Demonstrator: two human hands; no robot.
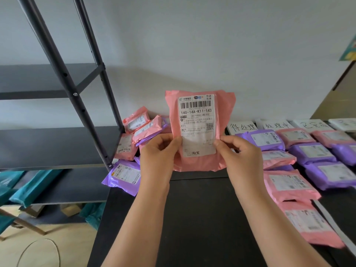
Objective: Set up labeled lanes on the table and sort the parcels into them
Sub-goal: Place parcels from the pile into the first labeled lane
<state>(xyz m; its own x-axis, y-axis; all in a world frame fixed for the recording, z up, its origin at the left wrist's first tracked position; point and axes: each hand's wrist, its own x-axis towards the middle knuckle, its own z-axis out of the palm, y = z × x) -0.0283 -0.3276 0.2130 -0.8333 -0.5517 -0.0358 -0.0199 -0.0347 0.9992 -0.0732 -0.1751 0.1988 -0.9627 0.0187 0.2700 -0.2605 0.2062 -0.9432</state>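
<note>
Pink parcel (200,160) upright over black table (192,218) | left hand (159,151), right hand (240,151) pinch its side edges | parcel rows (289,182) right

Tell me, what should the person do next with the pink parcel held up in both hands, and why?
Probably carry the pink parcel rightward and lay it in a lane below the handwritten labels. The left hand and right hand hold it upright, its shipping label facing the camera; sorted parcels already lie there.

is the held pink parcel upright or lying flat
Upright: left hand and right hand pinch the pink parcel by its sides, label facing camera.
</note>
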